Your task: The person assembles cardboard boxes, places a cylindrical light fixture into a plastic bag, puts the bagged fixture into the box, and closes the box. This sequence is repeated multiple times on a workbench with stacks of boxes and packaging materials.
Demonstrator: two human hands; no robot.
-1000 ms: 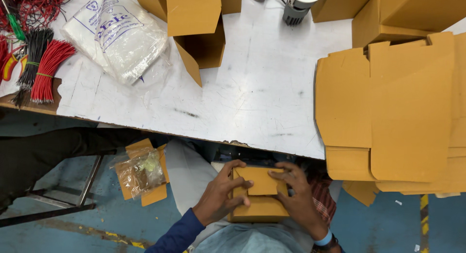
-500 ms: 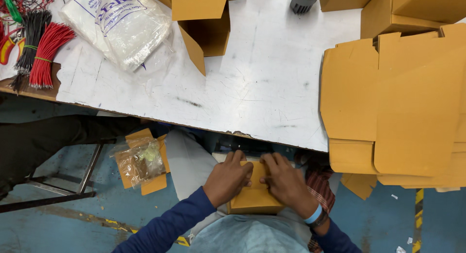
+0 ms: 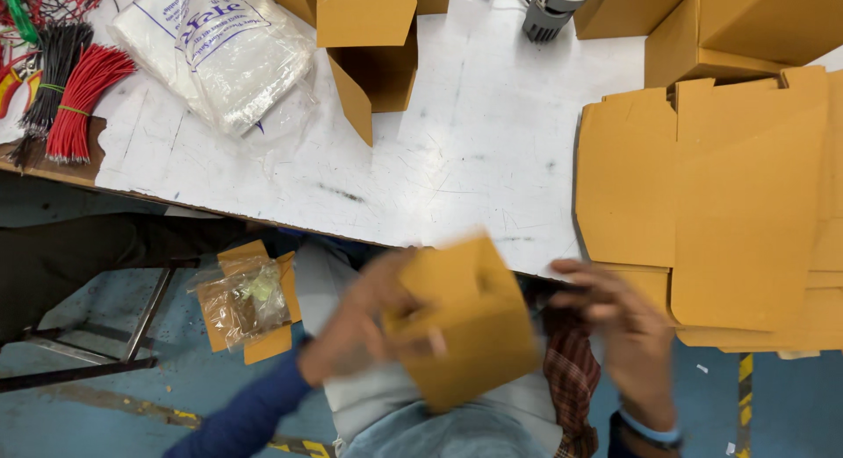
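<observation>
Head view: a small folded cardboard box (image 3: 463,324) was clamped in the left hand (image 3: 360,326) below the surface's near edge; the right hand (image 3: 623,331), fingers apart, was off it, so one-handed slippage was judged possible.

A small cardboard box (image 3: 465,322) sat in the lower middle of the frame, below the near edge of the white table. It was plain mustard-yellow, folded into a boxy shape and tilted, one corner pointing up toward the table edge and a broad face turned to the camera. Motion blur softened its edges, so its flaps could not be told apart clearly. Its left side was gripped, with fingertips curled over the front face; its right side stood free, with nothing touching it.
</observation>
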